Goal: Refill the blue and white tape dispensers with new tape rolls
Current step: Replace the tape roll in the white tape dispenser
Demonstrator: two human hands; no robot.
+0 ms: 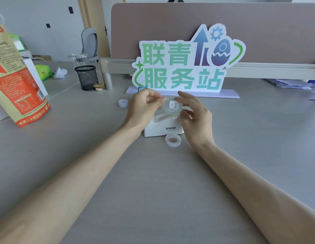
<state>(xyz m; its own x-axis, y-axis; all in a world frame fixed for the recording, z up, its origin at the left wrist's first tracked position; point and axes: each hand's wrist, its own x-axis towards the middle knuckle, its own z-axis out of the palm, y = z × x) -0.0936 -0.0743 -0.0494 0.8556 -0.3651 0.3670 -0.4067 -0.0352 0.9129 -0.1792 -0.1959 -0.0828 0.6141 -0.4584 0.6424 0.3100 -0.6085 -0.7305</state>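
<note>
Grey desk (pixel 82 155), lettered sign (pixel 181 67) standing at the back. The roll (pixel 168 112), clear with a white hub (pixel 172 105) in it, was held just above the white dispenser (pixel 162 128), not yet seated. Left hand (pixel 144 106) pinched the roll's left rim with curled fingers. Right hand (pixel 195 113) was half closed, thumb and fingertips seemingly steadying the other rim (contact partly hidden). Blue dispenser (pixel 141 88) peeked out behind the left hand. A spare roll (pixel 172 140) lay just beside the white dispenser's base.

Judgement: hub should sit square in the roll first. Then lower it level so both hub ends meet the dispenser's slots together, loose end leading toward the cutting side. A tilted drop would likely jam.
</note>
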